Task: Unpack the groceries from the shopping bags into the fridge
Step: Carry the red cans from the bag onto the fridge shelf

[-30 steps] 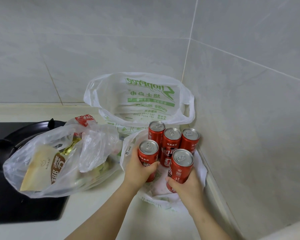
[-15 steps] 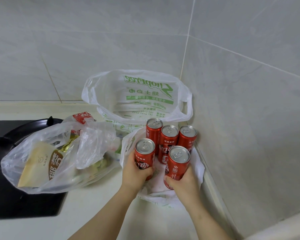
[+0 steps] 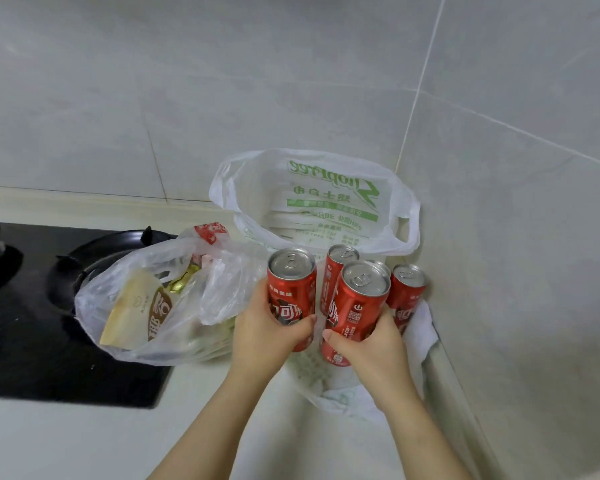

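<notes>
My left hand (image 3: 267, 336) grips a red soda can (image 3: 291, 289) and holds it above the counter. My right hand (image 3: 371, 344) grips a second red can (image 3: 355, 306) beside it. Behind them, three more red cans (image 3: 404, 294) stand upright on a flattened white plastic bag (image 3: 425, 327) in the corner. A white shopping bag with green print (image 3: 312, 202) stands open against the back wall. To the left lies a clear plastic bag (image 3: 160, 299) holding a beige packet and other groceries. The fridge is out of view.
A black gas hob (image 3: 25, 306) with a burner lies at the left, and the clear bag overlaps its edge. Grey tiled walls (image 3: 499, 237) close the corner at the back and right. The pale counter (image 3: 66, 441) extends toward me.
Both hands have lifted their cans up and toward me, away from the three standing cans. The view has shifted slightly.
</notes>
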Available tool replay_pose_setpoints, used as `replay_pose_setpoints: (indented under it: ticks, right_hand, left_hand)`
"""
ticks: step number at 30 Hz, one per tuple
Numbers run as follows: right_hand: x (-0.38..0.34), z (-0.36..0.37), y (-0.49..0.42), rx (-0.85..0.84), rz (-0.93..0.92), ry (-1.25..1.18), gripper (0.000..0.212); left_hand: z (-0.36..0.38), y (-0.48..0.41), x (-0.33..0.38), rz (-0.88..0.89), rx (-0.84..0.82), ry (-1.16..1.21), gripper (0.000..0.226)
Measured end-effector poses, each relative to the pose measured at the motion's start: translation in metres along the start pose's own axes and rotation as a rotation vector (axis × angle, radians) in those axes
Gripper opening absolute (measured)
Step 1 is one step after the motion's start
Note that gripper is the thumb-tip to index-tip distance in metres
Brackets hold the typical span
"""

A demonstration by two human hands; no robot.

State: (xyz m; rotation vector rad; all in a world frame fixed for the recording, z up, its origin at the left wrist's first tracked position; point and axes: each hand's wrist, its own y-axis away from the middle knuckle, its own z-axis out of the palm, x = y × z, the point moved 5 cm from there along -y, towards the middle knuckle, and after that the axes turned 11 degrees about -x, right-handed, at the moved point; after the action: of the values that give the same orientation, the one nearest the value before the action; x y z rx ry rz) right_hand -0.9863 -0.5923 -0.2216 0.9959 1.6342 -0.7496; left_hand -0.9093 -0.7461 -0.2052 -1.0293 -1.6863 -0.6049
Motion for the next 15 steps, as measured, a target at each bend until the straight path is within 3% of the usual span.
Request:
replay_pose_setpoints:
  ticks: [8, 15]
  right_hand:
    - [-0.052, 0.078, 0.012, -0.230, -0.086, -0.022, 0.064]
    - [-0.091, 0.177, 0.041, -0.474, -0.180, -0.036, 0.059]
  left_hand:
    - [-0.100, 0.042, 0.008, 0.009, 0.196, -0.127, 0.069]
    - [-0.199, 0.104, -0.015, -0.133, 0.372, -0.150, 0.064]
